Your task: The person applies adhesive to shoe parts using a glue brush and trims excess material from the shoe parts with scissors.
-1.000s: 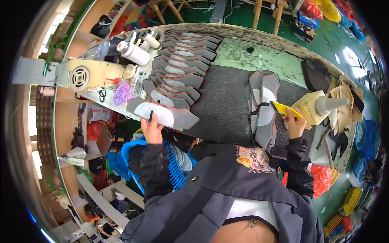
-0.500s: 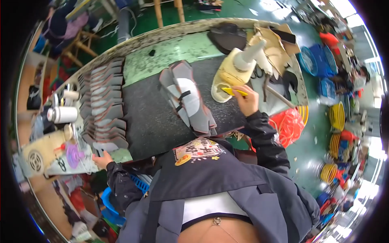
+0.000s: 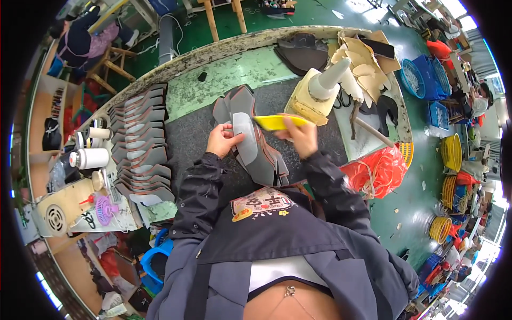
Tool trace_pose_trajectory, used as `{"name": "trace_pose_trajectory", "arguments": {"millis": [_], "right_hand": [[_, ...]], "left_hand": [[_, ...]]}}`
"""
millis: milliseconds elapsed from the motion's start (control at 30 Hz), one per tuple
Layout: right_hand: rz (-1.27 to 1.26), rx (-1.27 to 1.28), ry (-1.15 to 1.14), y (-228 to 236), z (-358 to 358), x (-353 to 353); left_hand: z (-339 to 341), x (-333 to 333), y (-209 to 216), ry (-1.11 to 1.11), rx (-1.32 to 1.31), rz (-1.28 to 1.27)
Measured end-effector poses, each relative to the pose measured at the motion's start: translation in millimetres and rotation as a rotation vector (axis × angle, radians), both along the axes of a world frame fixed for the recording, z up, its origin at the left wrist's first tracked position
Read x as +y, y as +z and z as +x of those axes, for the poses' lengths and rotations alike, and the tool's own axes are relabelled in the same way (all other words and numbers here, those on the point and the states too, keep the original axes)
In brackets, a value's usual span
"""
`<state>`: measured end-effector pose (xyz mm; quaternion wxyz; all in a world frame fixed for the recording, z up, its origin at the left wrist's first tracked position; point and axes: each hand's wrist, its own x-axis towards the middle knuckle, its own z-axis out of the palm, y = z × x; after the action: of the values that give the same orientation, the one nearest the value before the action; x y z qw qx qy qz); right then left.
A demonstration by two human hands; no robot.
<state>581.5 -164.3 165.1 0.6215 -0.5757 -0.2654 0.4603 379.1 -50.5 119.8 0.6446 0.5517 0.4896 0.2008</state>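
tub [image 3: 302, 108]: cone [image 3: 329, 81] on top, contents hidden | blue basket [image 3: 413, 78]: beyond table's [image 3: 261, 36] right edge | panels [image 3: 247, 143]: on mat [image 3: 194, 130], lower end near front edge | room: mat between panels and stack [image 3: 141, 144] | left hand [image 3: 220, 142]: fingers on panels, pinch can't tell | right hand [image 3: 300, 137]: gripping yellow brush [image 3: 275, 123] at panels' right edge

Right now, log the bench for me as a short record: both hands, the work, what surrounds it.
Left hand: at the near-left side of the grey flat piece with a pale rounded patch, thumb over the patch
Right hand: grip closed on a flat yellow tool with a dark edge
Tool edge: by the piece's right side; contact unclear
Under the work: black speckled mat
Left of mat: row of overlapping grey pieces with reddish edges
Beyond right hand: cream boxy container with grey cone top
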Motion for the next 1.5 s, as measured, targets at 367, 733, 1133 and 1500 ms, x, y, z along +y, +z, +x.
{"name": "trace_pose_trajectory", "arguments": {"millis": [367,733,1133,1500], "right_hand": [[0.043,-0.625,0.203,-22.1,-33.5,-40.6],[0.078,-0.280,0.167,9.5,-16.6,-53.3],[-0.016,-0.368,0.044,-49.9,-14.9,-29.8],[-0.055,-0.580,0.097,-13.5,-64.9,-24.9]], "left_hand": [[-24.0,0.1,-22.5,0.043,-0.069,-0.043],[-1.9,-4.1,-14.3,0.012,0.085,-0.016],[-11.3,-11.5,-3.9,0.024,0.076,-0.213],[-199.6,-142.0,107.7,0.723,-0.471,0.121]]}}
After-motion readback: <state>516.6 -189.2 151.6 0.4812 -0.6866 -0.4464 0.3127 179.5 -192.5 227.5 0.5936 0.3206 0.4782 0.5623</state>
